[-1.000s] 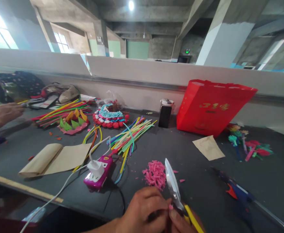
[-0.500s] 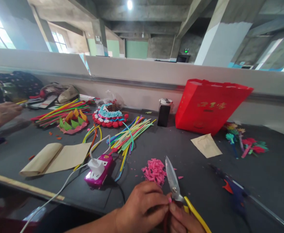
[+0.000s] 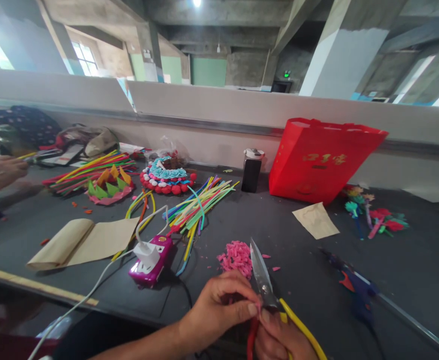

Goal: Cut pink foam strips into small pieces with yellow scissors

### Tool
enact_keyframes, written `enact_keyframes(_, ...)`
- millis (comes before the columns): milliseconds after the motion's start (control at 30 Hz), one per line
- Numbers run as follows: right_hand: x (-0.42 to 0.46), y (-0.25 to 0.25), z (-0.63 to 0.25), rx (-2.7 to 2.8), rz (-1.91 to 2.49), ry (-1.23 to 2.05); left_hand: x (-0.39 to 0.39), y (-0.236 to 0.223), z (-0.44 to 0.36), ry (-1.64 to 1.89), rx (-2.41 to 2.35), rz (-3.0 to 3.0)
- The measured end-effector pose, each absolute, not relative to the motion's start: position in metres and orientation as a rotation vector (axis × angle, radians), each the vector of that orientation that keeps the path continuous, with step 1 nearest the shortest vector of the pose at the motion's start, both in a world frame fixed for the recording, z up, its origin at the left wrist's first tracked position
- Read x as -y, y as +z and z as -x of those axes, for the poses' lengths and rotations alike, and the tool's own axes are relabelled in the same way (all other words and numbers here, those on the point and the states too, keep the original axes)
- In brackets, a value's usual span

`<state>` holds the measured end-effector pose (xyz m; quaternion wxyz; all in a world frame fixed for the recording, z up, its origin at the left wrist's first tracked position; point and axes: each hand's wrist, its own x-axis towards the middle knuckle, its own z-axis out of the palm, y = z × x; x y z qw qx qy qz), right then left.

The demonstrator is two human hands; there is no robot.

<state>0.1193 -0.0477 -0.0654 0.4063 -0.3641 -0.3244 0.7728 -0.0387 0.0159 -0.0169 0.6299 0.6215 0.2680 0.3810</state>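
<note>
At the lower centre of the frame, our left hand closes thumb and finger on a small, soft-looking pink piece, with the fingertips of our right hand meeting it from the other side. Our right hand also grips the long-bladed steel scissors with yellow handles, whose points rise towards the middle of the frame, beside the left fingertips. The blades look together or nearly so; how the right fingers sit in the handles is hidden.

To work the piece well, we judge that a light pinch close to its end serves best, since a hard squeeze could crush it. We do well to hold the handles steady against the right palm while those fingertips help, so that the blades do not swing onto our left fingers.

The loose heap of short pink strips lies on the dark tabletop just beyond our left hand, so low, small wrist movements spare it a knock. The shiny purple power block sits left of the heap, and the dark blue glue gun with a red trigger lies at lower right; our elbows want to clear both
</note>
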Motion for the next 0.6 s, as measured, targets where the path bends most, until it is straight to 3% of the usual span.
enact_keyframes(333, 0.041, -0.047, -0.119, 0.655, 0.942, 2.063, -0.019, -0.024, 0.032, 0.867, -0.536, -1.144)
enact_keyframes(600, 0.05, -0.035, -0.118, 0.908, 1.239, 1.498, -0.029, -0.022, 0.039, 0.864, -0.625, -0.856)
